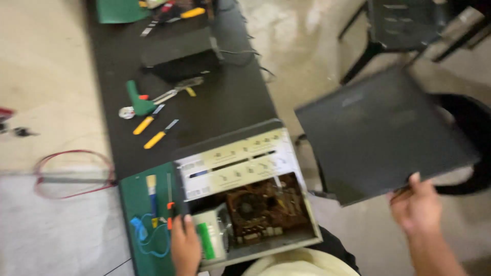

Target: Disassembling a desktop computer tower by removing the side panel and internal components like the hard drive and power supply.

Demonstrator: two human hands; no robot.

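Gripping the near corner of a flat, dark grey sheet-metal side panel (381, 135), the right hand (417, 204) carries it out over the floor, well apart from the desk, with the thumb on top of the panel's edge and the fingers curled underneath. The panel looks stiff and thin, broad for its weight; held by one corner as it is, it probably wants to tip and swing, and its folded edges could be sharp, so a firmer hold would likely be along the middle of one long edge or with a hand on each side. Its surface is matte and plain, slightly blurred, with a faint lighter patch near the far end. The left hand (185, 244) rests closed against the near left wall of the open beige desktop computer case (255, 199), fingers pressed to the metal beside a green-labelled drive. Inside the case, to the right of that hand, a brown circuit board with a round fan shows. Left of the left hand lies a green cutting mat (138, 197) with a small brush, an orange-handled tool and a blue cord. Farther away on the long black table (230, 97) lie yellow-handled screwdrivers (151, 130) and a green-handled tool.
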